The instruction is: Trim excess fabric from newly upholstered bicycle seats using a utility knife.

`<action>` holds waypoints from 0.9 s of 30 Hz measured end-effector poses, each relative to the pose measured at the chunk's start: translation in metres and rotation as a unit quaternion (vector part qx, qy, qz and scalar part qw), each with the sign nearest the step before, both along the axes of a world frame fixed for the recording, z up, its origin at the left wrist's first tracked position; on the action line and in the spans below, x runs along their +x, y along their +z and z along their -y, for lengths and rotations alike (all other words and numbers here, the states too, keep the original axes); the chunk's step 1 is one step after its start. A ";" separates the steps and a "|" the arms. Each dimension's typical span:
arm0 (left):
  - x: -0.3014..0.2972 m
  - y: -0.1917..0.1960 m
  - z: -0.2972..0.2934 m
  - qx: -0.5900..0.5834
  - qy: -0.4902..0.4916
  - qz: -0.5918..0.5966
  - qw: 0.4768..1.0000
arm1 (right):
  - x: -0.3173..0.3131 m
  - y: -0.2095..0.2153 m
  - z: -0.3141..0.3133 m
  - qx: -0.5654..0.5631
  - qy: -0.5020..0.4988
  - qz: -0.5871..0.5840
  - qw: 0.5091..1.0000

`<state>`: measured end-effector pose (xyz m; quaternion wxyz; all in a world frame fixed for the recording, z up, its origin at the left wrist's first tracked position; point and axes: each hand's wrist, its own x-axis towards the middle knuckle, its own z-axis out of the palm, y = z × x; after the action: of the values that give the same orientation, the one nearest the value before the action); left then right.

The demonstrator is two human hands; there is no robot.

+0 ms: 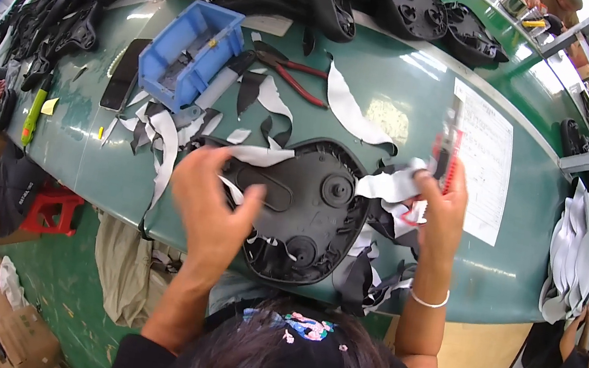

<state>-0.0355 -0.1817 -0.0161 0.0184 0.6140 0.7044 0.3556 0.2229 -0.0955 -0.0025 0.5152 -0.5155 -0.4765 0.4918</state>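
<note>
A black bicycle-saddle-like moulded shell (298, 207), underside up, lies at the table's near edge. White strips of its cover material stick out along the rim. Over the shell's left end is my left hand (212, 202), slightly blurred, its thumb and fingers apart with nothing plainly gripped. A white strip (262, 155) runs from beside its fingertips across the shell. My right hand (444, 199), right of the shell, closes on a red-handled metal tool (452, 166), too blurred to tell its kind. A white strip (389, 186) stretches from the shell's right edge to that hand's thumb.
Black-and-white offcuts (165, 130) litter the green table. Red-handled pliers (292, 73), a blue bin (188, 54) and a dark phone (124, 75) lie farther back. A printed sheet (491, 168) is at right. Black shells (412, 7) pile along the far edge. People work on both sides.
</note>
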 end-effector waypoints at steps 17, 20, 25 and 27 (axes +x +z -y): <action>0.039 0.011 -0.073 -0.076 -0.265 0.213 0.937 | 0.012 0.009 0.047 0.222 0.246 0.579 0.745; 0.028 0.022 -0.078 -0.059 -0.158 0.738 0.653 | 0.001 0.008 0.092 0.116 0.209 0.621 0.747; 0.030 0.019 -0.075 -0.113 -0.361 0.712 0.592 | -0.031 0.014 0.086 0.088 0.163 0.613 0.769; 0.019 0.016 -0.083 0.007 -0.179 0.914 0.363 | -0.032 0.014 0.100 0.076 0.147 0.633 0.756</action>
<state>-0.0165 -0.0986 -0.0003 0.7101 0.0243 0.1263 0.6922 0.1908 -0.1958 0.0114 0.0544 -0.5923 -0.7994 0.0850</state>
